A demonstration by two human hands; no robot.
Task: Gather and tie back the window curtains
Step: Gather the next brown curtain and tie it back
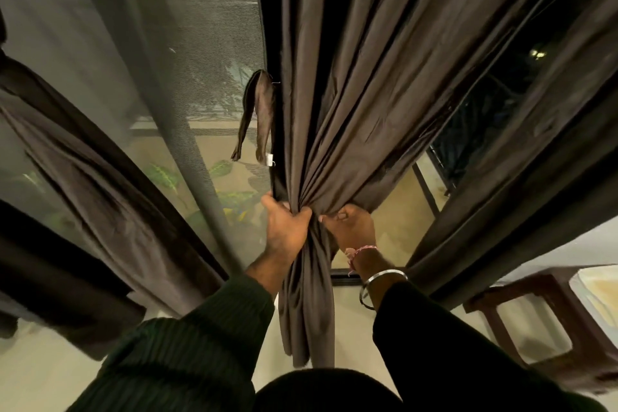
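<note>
A dark brown curtain [351, 77] hangs in the middle of the window, its folds drawn together into a tight bunch at waist height. My left hand [286, 227] grips the left side of that bunch, thumb across the front. My right hand [351, 227] grips the right side, fingers curled into the fabric. Below my hands the curtain's tail [307, 304] hangs loose to the floor. A matching fabric tie-back strap [257, 117] dangles from the window frame, just above and left of my hands.
Another dark curtain [83, 177] hangs at the left and a third [518, 194] at the right. A mesh screen [187, 77] covers the left pane, with plants behind it. A brown plastic stool [548, 321] stands at the lower right.
</note>
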